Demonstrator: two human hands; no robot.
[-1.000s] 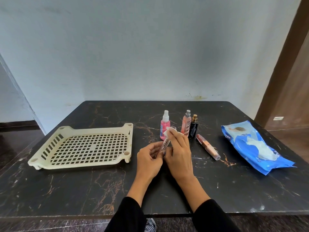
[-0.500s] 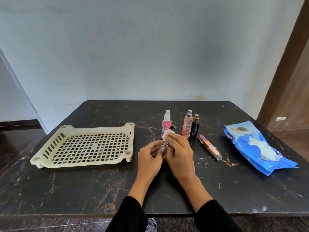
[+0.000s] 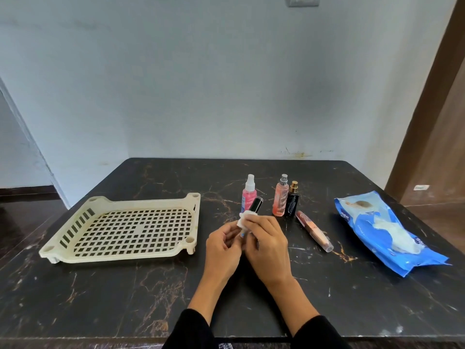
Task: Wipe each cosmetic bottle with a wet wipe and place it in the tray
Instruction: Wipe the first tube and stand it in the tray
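Observation:
My left hand (image 3: 224, 248) grips the lower end of a slim cosmetic tube with a black cap (image 3: 255, 204), tilted up and away from me. Around the tube's middle my right hand (image 3: 268, 244) presses a white wet wipe (image 3: 245, 219). Behind them stand a pink spray bottle (image 3: 247, 197), a peach spray bottle (image 3: 280, 201) and a small black bottle with a gold cap (image 3: 292, 203). A clear lip-gloss tube (image 3: 314, 230) lies flat to the right. The cream slotted tray (image 3: 120, 229) sits to the left with nothing in it.
A blue wet-wipe pack (image 3: 385, 227) lies at the right of the black marble table (image 3: 125, 298). The wall runs along the table's far edge, and a brown door frame (image 3: 432, 96) stands at the right.
The wipe in my right hand has slid down the tube towards my left hand, baring the black cap. The tube itself has stayed in place.

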